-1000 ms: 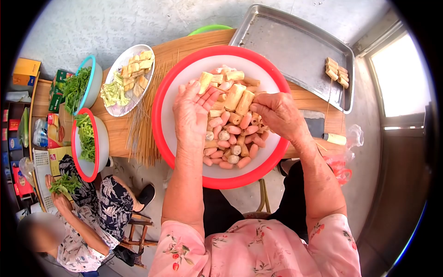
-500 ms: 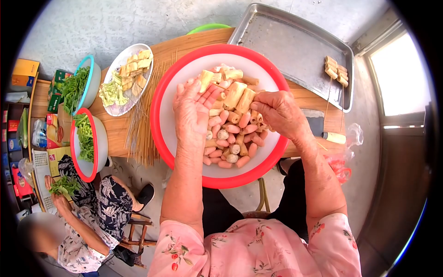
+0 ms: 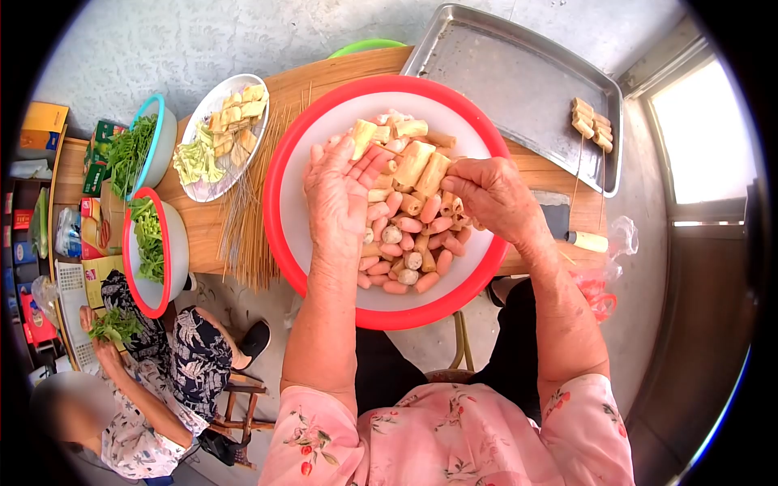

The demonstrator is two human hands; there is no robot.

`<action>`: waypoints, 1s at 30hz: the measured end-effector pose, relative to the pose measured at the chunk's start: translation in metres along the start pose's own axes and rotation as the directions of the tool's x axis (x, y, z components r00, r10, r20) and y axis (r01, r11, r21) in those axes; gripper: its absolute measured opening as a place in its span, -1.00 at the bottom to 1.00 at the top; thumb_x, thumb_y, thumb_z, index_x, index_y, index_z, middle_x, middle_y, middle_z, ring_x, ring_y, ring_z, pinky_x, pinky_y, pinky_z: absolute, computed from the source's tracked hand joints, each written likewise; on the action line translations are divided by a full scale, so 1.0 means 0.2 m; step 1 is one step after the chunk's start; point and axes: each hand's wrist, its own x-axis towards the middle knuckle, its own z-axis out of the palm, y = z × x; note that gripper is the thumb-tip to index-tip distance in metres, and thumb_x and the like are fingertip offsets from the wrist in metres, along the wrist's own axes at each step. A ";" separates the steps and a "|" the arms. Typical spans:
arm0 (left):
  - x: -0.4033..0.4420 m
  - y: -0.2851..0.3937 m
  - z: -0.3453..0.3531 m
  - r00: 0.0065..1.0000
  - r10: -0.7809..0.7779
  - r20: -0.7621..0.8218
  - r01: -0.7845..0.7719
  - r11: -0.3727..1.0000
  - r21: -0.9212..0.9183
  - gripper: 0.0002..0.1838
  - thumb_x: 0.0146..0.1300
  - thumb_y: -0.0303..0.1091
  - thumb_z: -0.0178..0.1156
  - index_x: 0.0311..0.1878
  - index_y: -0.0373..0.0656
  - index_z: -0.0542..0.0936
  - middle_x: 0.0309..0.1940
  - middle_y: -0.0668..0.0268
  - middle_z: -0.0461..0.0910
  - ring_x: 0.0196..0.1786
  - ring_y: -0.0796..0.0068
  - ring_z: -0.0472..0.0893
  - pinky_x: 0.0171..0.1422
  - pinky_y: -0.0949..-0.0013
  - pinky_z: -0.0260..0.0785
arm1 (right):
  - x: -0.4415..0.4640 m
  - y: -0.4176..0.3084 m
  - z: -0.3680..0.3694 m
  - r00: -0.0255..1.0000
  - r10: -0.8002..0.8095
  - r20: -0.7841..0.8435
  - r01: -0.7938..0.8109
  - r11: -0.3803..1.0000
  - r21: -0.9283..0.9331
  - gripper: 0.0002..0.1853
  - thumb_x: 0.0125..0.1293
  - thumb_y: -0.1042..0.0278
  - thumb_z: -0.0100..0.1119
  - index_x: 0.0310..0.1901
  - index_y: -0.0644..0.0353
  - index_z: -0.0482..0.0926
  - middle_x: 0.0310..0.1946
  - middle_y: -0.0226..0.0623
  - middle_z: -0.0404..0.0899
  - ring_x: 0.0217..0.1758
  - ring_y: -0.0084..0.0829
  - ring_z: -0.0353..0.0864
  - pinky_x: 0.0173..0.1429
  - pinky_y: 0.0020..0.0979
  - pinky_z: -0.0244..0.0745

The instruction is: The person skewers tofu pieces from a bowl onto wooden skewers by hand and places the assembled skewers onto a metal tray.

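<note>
My left hand (image 3: 340, 190), palm turned up, holds a short pale-yellow roll (image 3: 362, 139) at its fingertips, above the food in the basin. A thin skewer (image 3: 391, 151) points at that roll and carries two larger tan rolls (image 3: 415, 164), which look like bean-curd skin. My right hand (image 3: 493, 194) is pinched closed beside these rolls, on the skewer; its fingers cover the grip point. Below both hands, small pink sausages (image 3: 397, 287), cut rolls and pale round balls (image 3: 391, 235) lie heaped in a white basin with a red rim (image 3: 279, 251).
A metal tray (image 3: 502, 89) at the back right holds filled skewers (image 3: 592, 121). Left of the basin lie loose skewers (image 3: 247, 251), a white plate (image 3: 203, 190) of cut food and bowls of greens (image 3: 150, 243). A knife handle (image 3: 587, 241) lies right. A seated person (image 3: 154, 405) holds greens.
Both hands stay almost where they were, with the rolls and skewer in nearly the same position. The seated person's hands on the greens have shifted slightly.
</note>
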 end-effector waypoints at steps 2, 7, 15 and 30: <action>-0.01 0.01 0.01 1.000 0.006 -0.012 -0.006 1.000 -0.007 -0.85 0.25 -0.46 0.13 -0.19 -0.20 0.36 -0.22 0.18 0.50 -0.18 0.36 0.58 -0.07 0.32 0.58 | 0.00 -0.01 0.00 1.000 0.001 0.006 -0.001 1.000 -0.003 -0.89 0.15 0.46 0.17 -0.40 0.35 0.56 -0.63 -0.04 0.49 -0.57 -0.26 0.49 -0.40 -0.31 0.42; -0.01 0.01 0.00 1.000 0.009 0.001 -0.009 0.999 -0.031 -0.83 0.25 -0.46 0.13 -0.18 -0.20 0.34 -0.23 0.18 0.49 -0.18 0.36 0.58 -0.07 0.32 0.58 | -0.01 0.01 0.02 1.000 0.027 0.011 -0.027 0.999 0.043 -0.88 0.16 0.47 0.16 -0.42 0.37 0.54 -0.63 -0.04 0.47 -0.58 -0.26 0.48 -0.40 -0.30 0.41; 0.01 -0.01 -0.02 1.000 0.000 -0.007 0.000 1.000 -0.020 -0.77 0.21 -0.45 0.20 -0.12 -0.30 0.43 -0.20 0.13 0.55 -0.15 0.31 0.58 -0.01 0.28 0.53 | 0.00 0.02 0.03 1.000 -0.019 -0.008 0.018 1.000 -0.010 -0.87 0.21 0.45 0.15 -0.39 0.36 0.54 -0.62 -0.17 0.46 -0.57 -0.40 0.46 -0.42 -0.36 0.38; 0.00 0.03 -0.02 0.994 -0.104 -0.018 0.105 0.993 0.056 -0.79 0.05 -0.48 0.20 -0.24 -0.06 0.42 -0.29 0.30 0.54 -0.36 0.54 0.54 -0.25 0.48 0.49 | -0.02 -0.03 0.02 0.999 0.048 0.021 -0.049 0.996 0.079 -0.85 0.18 0.47 0.13 -0.45 0.41 0.51 -0.60 -0.13 0.46 -0.57 -0.38 0.50 -0.50 -0.34 0.43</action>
